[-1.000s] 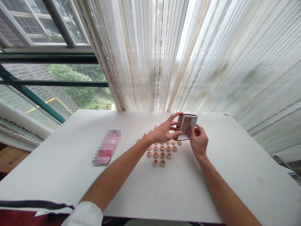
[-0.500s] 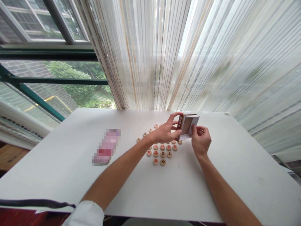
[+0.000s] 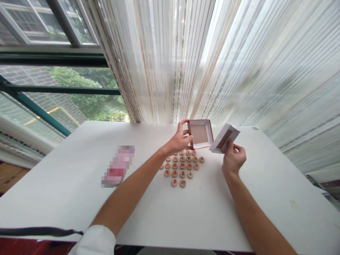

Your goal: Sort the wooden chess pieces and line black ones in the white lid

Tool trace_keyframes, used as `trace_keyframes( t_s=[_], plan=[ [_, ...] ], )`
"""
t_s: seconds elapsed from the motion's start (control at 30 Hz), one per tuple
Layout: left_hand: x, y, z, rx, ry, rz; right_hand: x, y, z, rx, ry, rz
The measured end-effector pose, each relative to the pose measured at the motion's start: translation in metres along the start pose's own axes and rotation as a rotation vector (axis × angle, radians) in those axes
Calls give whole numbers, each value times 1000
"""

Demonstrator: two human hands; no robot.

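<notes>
My left hand (image 3: 181,139) grips a small open box (image 3: 200,134) by its dark, lettered left side; its white inner walls and brownish bottom face me. In my right hand (image 3: 234,157), pinched between thumb and fingers, is a folded white and brown cardboard piece (image 3: 225,139), held tilted and apart from the box. Below both hands, round wooden Chinese chess pieces (image 3: 182,165) with red and black characters lie in rows on the white table (image 3: 207,216). My left hand and the box hide some of the far pieces.
A blurred pink, phone-shaped object (image 3: 119,166) lies on the table to the left. A dark strap (image 3: 39,231) runs along the near left edge. String curtains (image 3: 170,63) hang behind the far edge, beside a window (image 3: 79,81).
The cardboard piece has come out of the box in my right hand, which moved right and slightly down. My left hand has shifted left with the box, turning its inside towards me.
</notes>
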State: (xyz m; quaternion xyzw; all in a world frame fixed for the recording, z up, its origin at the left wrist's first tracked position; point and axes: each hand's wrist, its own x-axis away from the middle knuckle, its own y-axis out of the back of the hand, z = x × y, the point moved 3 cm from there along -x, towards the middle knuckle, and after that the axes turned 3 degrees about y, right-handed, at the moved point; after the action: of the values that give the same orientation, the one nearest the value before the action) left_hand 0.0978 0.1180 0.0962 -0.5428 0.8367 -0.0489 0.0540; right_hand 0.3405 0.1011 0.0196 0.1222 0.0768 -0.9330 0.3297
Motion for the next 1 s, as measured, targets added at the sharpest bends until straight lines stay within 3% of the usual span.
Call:
trace_keyframes(
  t_s=[0.23,0.43,0.57,0.73,1.0],
  plan=[
    [-10,93,-2,-49,56,-459,1,-8,-11,-65,-153,103],
    [0,150,21,-121,154,-637,5,-11,-13,-83,-214,161],
    [3,166,38,-173,213,-685,6,-12,-15,-84,-226,175],
    [-1,173,52,-252,261,-681,6,-12,-16,-84,-235,179],
    [0,180,60,-547,218,-659,5,-13,-18,-84,-236,188]
  ],
)
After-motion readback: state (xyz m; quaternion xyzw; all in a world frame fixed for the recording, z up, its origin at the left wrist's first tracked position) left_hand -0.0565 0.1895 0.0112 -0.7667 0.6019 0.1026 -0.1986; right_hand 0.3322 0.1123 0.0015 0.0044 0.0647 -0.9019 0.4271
